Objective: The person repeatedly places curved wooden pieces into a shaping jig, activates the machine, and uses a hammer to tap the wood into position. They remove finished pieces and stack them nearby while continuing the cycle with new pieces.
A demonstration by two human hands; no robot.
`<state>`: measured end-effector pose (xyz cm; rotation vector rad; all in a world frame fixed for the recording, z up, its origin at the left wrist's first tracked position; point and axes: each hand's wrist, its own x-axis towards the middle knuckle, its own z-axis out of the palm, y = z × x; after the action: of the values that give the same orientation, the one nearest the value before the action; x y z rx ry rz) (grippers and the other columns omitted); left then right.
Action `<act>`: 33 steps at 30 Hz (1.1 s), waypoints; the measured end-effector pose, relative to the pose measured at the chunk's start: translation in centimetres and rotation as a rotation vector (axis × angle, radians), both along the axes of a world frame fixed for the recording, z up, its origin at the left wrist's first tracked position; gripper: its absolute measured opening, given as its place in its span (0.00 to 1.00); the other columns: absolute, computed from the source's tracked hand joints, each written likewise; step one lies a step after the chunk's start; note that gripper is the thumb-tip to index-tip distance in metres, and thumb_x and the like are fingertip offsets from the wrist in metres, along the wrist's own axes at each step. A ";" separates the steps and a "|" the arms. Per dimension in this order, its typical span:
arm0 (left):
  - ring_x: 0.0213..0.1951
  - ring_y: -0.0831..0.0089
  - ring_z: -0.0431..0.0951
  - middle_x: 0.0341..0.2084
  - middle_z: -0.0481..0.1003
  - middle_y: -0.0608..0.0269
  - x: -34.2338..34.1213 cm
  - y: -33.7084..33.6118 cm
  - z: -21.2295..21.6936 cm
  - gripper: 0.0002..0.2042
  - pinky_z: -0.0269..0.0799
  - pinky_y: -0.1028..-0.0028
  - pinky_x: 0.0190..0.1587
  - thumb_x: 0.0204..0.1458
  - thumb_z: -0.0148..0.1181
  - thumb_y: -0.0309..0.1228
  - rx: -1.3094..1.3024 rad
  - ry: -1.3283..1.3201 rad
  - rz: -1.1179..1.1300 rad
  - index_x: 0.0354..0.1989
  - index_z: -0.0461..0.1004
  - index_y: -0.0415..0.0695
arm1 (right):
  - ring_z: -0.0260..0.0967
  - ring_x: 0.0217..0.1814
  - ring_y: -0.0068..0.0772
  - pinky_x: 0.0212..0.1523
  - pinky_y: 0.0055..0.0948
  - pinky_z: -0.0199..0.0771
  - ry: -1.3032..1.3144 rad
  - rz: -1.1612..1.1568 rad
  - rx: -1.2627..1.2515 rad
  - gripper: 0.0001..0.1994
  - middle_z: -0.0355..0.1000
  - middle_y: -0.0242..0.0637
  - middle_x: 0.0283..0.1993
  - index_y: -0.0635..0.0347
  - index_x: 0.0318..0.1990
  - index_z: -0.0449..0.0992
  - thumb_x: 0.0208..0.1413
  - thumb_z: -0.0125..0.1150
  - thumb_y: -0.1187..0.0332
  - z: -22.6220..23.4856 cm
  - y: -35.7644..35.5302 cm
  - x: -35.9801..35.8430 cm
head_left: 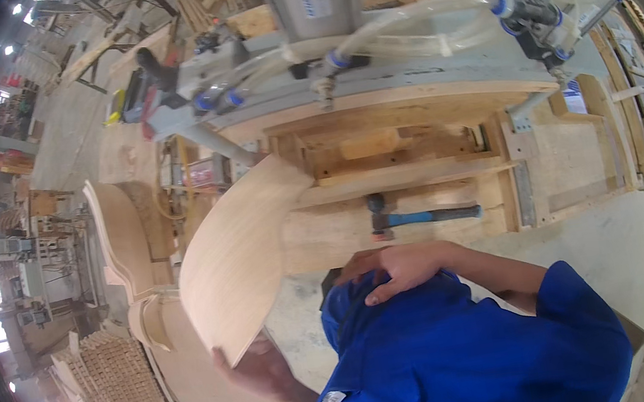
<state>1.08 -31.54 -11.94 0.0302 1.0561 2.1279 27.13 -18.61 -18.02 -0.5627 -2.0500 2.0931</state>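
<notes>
A pale, curved plywood panel (234, 257) stands tilted in front of me on the left. My left hand (252, 368) is closed on its lower end, with the thumb at the edge. Its upper end reaches the wooden frame under the press. My right hand (400, 267) is at the front of my blue shirt (479, 344), its fingers bent over bunched cloth and the thumb lying on top; the fingertips are partly hidden. Just beyond that hand, a mallet (426, 216) with a blue and black handle lies on a wooden board.
A grey machine with a cylinder (311, 1) and clear air hoses (429, 24) spans the far side above a wooden form (406, 145). More curved panels (121, 237) stand at left, near a stack of wood strips (110, 378). A wooden frame (584, 151) lies at right.
</notes>
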 end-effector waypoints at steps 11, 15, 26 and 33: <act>0.48 0.55 0.72 0.51 0.70 0.51 10.3 5.4 -5.3 0.26 0.70 0.61 0.44 0.56 0.50 0.42 -0.296 -0.270 -0.767 0.59 0.60 0.39 | 0.70 0.55 0.34 0.52 0.36 0.75 0.562 -1.017 -1.096 0.19 0.70 0.40 0.54 0.63 0.58 0.65 0.62 0.54 0.65 -0.4 -2.3 1.9; 0.48 0.60 0.72 0.47 0.71 0.54 10.1 7.0 -8.0 0.21 0.72 0.64 0.44 0.57 0.52 0.38 -0.218 -0.530 -0.672 0.56 0.62 0.40 | 0.74 0.49 0.36 0.44 0.37 0.81 0.520 -1.064 -1.017 0.19 0.71 0.42 0.52 0.63 0.57 0.65 0.62 0.54 0.65 -2.4 -2.0 5.7; 0.49 0.71 0.73 0.50 0.71 0.63 12.4 13.1 -8.4 0.15 0.73 0.73 0.46 0.64 0.47 0.37 -0.217 -0.115 -0.947 0.55 0.66 0.46 | 0.74 0.38 0.28 0.38 0.30 0.81 0.678 -1.309 -1.032 0.15 0.74 0.35 0.43 0.57 0.50 0.69 0.60 0.57 0.60 -3.7 1.0 7.1; 0.40 0.71 0.74 0.45 0.73 0.60 13.4 11.5 -10.3 0.14 0.70 0.71 0.45 0.62 0.50 0.36 -0.301 -0.133 -1.007 0.51 0.67 0.41 | 0.74 0.39 0.31 0.39 0.32 0.79 0.543 -1.418 -0.857 0.17 0.71 0.35 0.46 0.56 0.54 0.65 0.60 0.57 0.62 -2.4 1.6 4.9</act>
<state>14.50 -20.02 -22.21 0.2231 0.9745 1.0474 32.03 -17.04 -20.37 -0.9601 -0.0977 1.6445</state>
